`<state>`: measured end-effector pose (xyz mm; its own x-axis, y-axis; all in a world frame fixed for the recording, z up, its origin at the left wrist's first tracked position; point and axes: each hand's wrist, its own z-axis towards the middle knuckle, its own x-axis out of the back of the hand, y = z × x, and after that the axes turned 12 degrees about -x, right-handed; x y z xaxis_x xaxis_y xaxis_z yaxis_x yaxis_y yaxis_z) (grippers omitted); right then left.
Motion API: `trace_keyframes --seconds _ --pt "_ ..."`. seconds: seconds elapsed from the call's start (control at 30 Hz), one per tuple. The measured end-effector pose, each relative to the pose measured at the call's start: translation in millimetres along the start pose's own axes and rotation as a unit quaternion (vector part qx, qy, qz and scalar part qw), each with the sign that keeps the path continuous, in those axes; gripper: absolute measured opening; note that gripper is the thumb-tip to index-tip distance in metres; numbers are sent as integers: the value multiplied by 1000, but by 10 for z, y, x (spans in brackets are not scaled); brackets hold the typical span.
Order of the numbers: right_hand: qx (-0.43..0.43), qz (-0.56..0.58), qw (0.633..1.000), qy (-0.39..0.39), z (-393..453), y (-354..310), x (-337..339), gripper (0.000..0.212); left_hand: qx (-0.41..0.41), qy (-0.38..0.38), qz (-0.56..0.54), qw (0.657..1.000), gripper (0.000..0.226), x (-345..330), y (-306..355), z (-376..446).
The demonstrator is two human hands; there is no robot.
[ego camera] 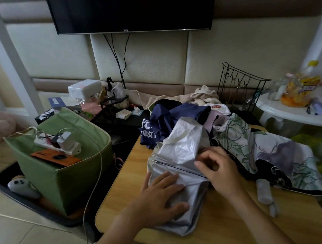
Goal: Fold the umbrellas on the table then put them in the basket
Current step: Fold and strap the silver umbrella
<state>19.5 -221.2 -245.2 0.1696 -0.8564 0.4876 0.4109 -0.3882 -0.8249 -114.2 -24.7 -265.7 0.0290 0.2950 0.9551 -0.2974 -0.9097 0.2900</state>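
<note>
A silver-grey umbrella (179, 151) lies collapsed and crumpled on the wooden table (228, 230). My left hand (162, 196) presses flat on its near fabric with straight fingers. My right hand (217, 167) has curled fingers pinching a fold beside the umbrella's dark rib. To the right lies a floral white, green and purple umbrella (278, 155), with its pale handle (264, 190) on the table. A navy umbrella (164, 119) with white lettering lies behind. The green fabric basket (72, 179) stands on the floor to the left of the table.
The basket holds a power strip with a charger (63, 143) and an orange box (57, 159); a white cable (95, 181) hangs over its side. A black wire rack (238, 85), a cream cloth (202, 95) and a cluttered white side table (294, 109) stand behind.
</note>
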Motion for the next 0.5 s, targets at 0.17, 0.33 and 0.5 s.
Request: trace_keyframes --seconds 0.17,0.33,0.5 --pt "-17 51 997 -63 -192 -146 30 22 63 301 -164 937 10 150 54 59" --pt "-37 155 982 -101 -426 -386 51 51 110 427 -235 866 39 351 47 -1" --pt "49 52 996 -59 -558 -391 65 19 58 388 -375 840 46 517 212 -85"
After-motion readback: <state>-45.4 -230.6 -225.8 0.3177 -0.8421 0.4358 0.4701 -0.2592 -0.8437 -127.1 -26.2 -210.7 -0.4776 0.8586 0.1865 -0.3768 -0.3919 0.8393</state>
